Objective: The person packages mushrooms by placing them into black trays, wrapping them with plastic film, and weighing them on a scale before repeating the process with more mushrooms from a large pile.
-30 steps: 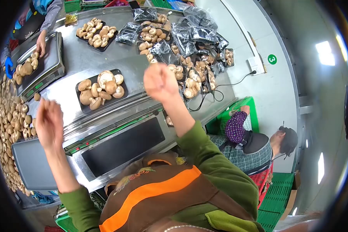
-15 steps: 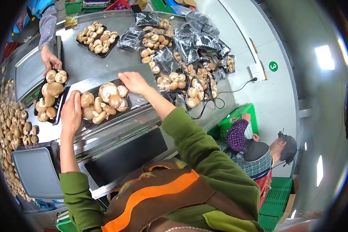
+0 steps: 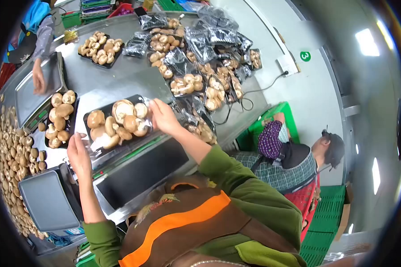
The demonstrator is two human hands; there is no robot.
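Note:
A black tray of brown mushrooms (image 3: 120,120) lies in front of me on the wrapping machine, with clear plastic film (image 3: 95,148) about it. My left hand (image 3: 79,156) is at the tray's left end, fingers pressed together on the film's edge. At the right end, my right hand (image 3: 163,117) grips the film between thumb and fingers. Left of this tray stands a second black tray of mushrooms (image 3: 61,116), near which a co-worker's hand (image 3: 38,79) hangs over a metal scale (image 3: 26,94).
Many loose mushrooms (image 3: 14,155) are heaped at the left beside a grey scale plate (image 3: 50,200). Wrapped mushroom packs (image 3: 187,84) pile up at the back right, and another filled tray (image 3: 100,49) stands behind. A black cable (image 3: 249,92) crosses the right side. A seated person (image 3: 280,164) is at the right.
My hands have moved slightly outward from the tray ends, and film now shows stretched there. The co-worker's hand has let go of the second tray and drawn back to the left.

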